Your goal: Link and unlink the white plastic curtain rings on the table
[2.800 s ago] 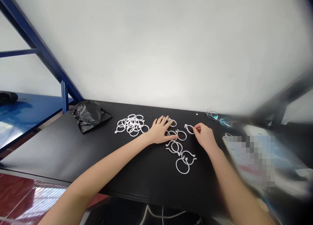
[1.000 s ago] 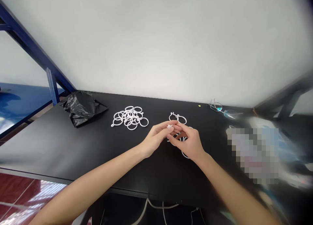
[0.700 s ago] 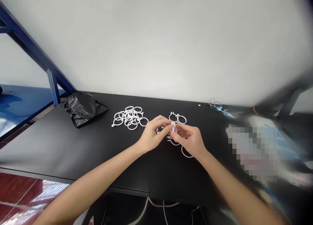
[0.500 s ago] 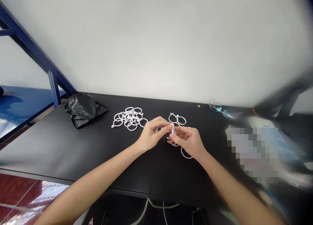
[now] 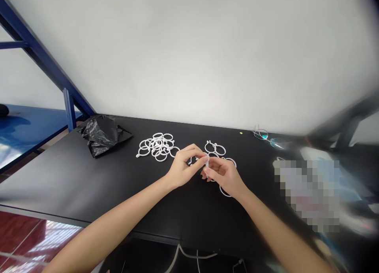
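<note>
Over the middle of the black desk [image 5: 112, 186], both hands pinch one small white ring [image 5: 207, 162], seen nearly edge-on; it looks like a plastic curtain ring. My left hand [image 5: 186, 166] is closed, thumb and forefinger on the ring's upper end. Lower down, the thumb and fingers of my right hand [image 5: 225, 174] grip the same ring. Several loose white rings [image 5: 219, 149] lie behind and beneath the hands, partly covered by them. To the left is a heaped pile of similar white rings with small eyelets [image 5: 158, 146].
A crumpled black plastic bag [image 5: 103, 134] lies at the desk's back left. Eyeglasses [image 5: 261, 134] rest near the wall at right, with a blurred, pixelated item [image 5: 308, 194] in front of them. A blue metal frame [image 5: 44, 59] rises at left. Cables [image 5: 197, 255] hang below the front edge.
The view has shifted slightly, so everything sits a little lower. Both hands still hold the ring, which now stands more edge-on. Another loose ring shows beyond the right hand.
</note>
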Demonstrator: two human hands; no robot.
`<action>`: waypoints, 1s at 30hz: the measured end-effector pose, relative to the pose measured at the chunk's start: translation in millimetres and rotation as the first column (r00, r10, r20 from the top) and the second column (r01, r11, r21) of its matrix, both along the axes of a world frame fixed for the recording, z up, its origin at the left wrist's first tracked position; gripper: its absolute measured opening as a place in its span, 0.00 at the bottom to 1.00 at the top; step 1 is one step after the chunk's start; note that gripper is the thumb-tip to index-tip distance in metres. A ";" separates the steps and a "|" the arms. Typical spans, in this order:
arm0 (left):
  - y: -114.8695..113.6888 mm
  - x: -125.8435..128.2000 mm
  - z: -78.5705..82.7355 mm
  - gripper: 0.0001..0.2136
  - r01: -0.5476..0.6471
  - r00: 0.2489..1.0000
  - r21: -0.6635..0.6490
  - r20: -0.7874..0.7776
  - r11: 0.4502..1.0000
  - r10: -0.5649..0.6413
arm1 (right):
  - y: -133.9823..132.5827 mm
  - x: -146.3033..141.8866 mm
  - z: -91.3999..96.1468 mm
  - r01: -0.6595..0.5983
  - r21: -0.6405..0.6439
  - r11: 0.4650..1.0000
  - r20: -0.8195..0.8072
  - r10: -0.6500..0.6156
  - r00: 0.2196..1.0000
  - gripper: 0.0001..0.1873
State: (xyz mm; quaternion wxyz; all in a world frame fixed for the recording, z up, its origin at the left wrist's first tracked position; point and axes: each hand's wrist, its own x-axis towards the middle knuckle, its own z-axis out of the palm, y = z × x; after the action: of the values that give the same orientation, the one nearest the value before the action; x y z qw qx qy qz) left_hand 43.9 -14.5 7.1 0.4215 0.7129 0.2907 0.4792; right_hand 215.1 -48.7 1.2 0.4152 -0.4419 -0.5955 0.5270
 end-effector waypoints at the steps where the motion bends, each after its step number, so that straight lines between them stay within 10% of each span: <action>1: 0.3 -0.3 -0.1 0.08 0.009 1.000 -0.015 0.004 1.000 -0.009 | -0.3 -0.3 -0.1 -0.015 0.002 1.000 -0.002 0.015 1.000 0.16; 18: 1.6 3.3 -4.0 0.11 0.164 0.978 -0.261 0.173 0.951 -0.121 | 1.3 1.6 2.8 -0.055 0.001 0.998 0.003 0.055 0.998 0.15; 24: 22.0 -16.7 8.0 0.09 -0.149 0.984 0.148 -0.078 0.978 0.162 | 7.4 6.5 2.8 0.075 0.011 0.997 -0.052 -0.074 0.996 0.27; 27: 42.6 -41.2 12.7 0.08 -0.350 0.859 0.508 -0.161 0.787 0.486 | 12.3 13.8 -0.6 0.295 0.139 0.945 0.074 -0.307 0.949 0.23; 30: 58.1 -61.6 9.9 0.10 -0.259 0.669 0.680 -0.386 0.686 0.635 | 15.7 20.5 -5.6 0.277 0.413 0.868 0.306 -0.418 0.855 0.12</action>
State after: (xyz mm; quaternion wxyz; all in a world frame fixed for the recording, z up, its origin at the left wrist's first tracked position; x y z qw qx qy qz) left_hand -17.6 43.6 17.0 -0.0655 0.8166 0.4241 0.3861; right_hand 235.6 -32.9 -4.4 0.4521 -0.5562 -0.6590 0.2280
